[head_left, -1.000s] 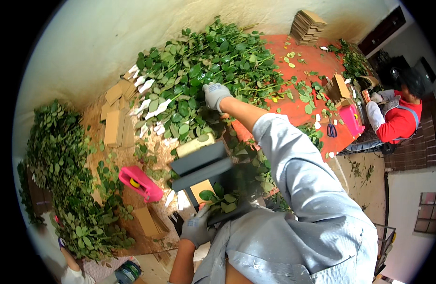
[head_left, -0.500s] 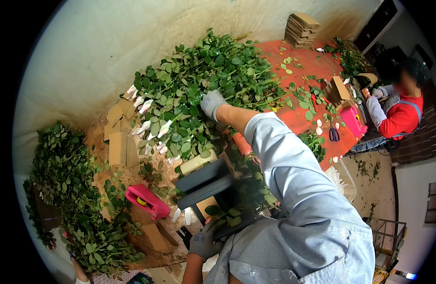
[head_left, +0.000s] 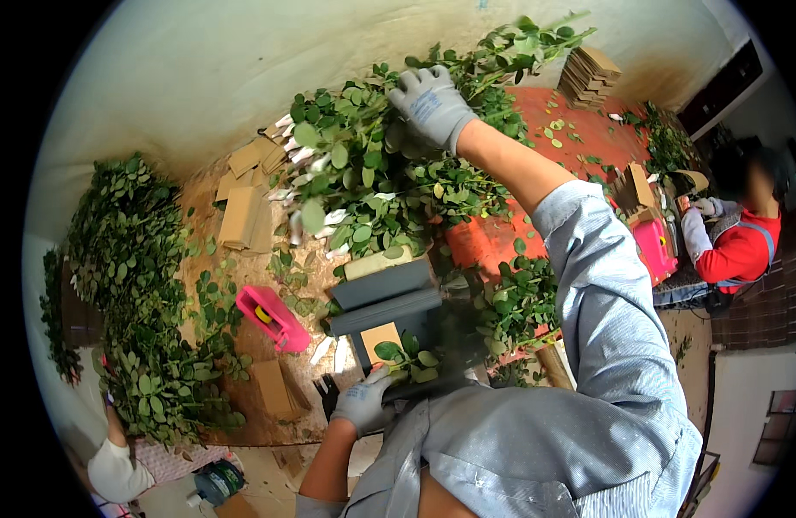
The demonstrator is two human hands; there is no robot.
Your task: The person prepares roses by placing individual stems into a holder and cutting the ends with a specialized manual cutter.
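Stems of leafy green cuttings (head_left: 372, 186) lie heaped across the table, and we see the right hand (head_left: 431, 102), gloved grey, closed on a leafy branch (head_left: 519, 47) lifted above the heap. Our left hand (head_left: 363, 401), also gloved, seems to pinch a small sprig (head_left: 408, 356) by the grey stand (head_left: 389, 298), though leaves blur it. Nearby lie a pink box (head_left: 273, 317) and cardboard sleeves (head_left: 241, 216).

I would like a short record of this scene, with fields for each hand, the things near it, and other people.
left hand: gloved left hand, resting at a leafy sprig by the grey tray
right hand: gloved right hand, grasping stems in the pile of leafy stems
nearby: pink box, cardboard pieces
others: person in red at the right, seated
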